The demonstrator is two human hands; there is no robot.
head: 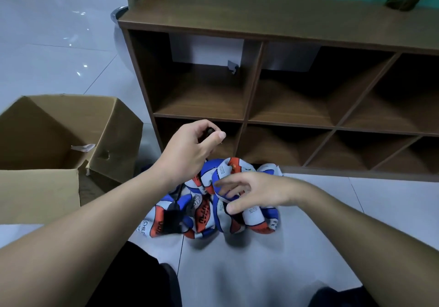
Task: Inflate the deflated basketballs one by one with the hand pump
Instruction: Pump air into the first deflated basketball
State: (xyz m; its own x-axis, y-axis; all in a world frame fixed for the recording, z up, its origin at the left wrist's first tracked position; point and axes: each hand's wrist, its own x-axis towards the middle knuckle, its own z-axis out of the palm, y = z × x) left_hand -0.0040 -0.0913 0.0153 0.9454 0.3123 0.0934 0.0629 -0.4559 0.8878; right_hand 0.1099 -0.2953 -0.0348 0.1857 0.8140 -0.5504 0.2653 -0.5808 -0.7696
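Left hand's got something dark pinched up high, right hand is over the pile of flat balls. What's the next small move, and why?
Probably close the right hand on the top deflated ball and lift it clear of the pile. Its fingers are spread just above that ball without gripping, while the left hand already pinches a small dark part with a black hose trailing down, so one ball needs isolating first.

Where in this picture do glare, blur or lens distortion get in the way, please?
Head view: ceiling lights glare off the glossy floor at upper left; the wide lens bows the shelf unit; both hands, the left and right, look slightly soft; the lower cubbies sit in deep shadow; the deflated basketballs are evenly lit.
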